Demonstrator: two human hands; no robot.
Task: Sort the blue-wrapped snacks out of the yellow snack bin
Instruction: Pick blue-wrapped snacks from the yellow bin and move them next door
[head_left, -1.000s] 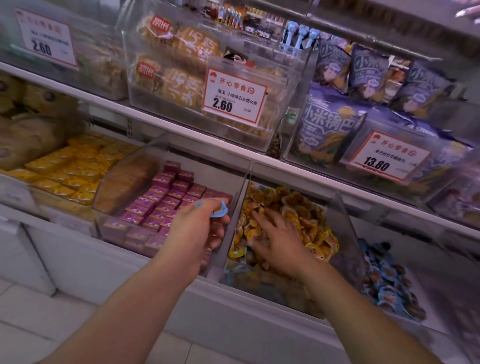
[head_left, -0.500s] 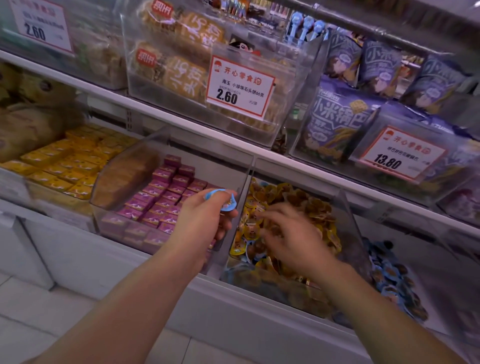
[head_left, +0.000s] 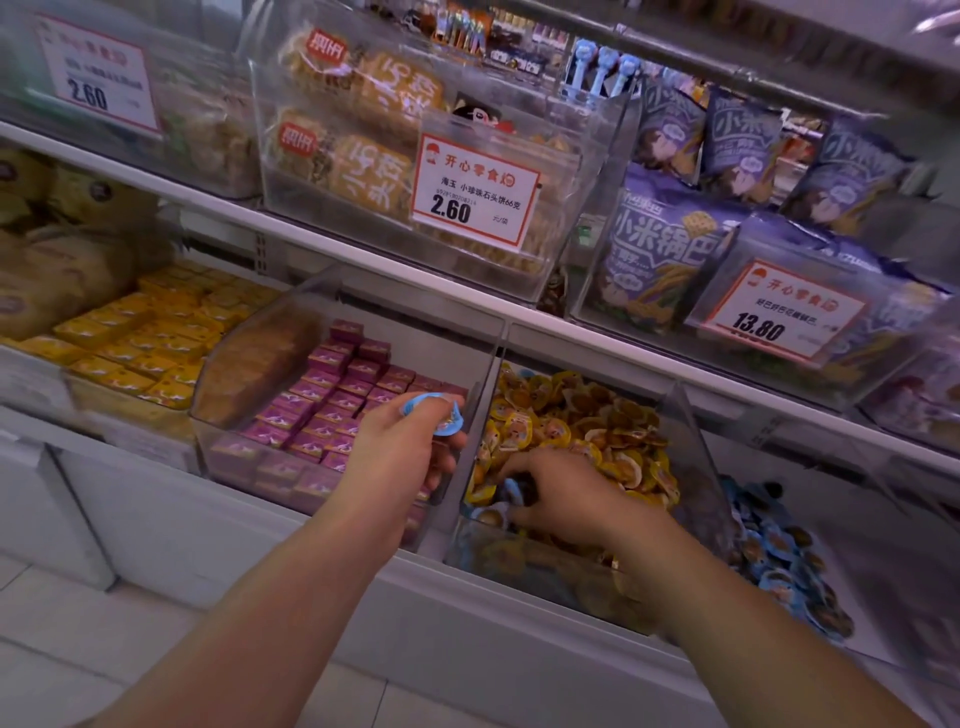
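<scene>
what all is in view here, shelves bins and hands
yellow snack bin: one, clear, lower shelf, heaped with yellow-wrapped snacks
blue-wrapped snacks: a few, blue, near front of that bin by the right hand
held blue snack: one, in the left hand
purple boxes: many, bin left of it
yellow boxes: many, far left bin
blue snack bin: many, lower right
cracker packs: several, orange, upper shelf
purple bags: several, upper right
price tags: three, white and red
left hand: grip on held blue snack
right hand: reaching into yellow bin
</scene>
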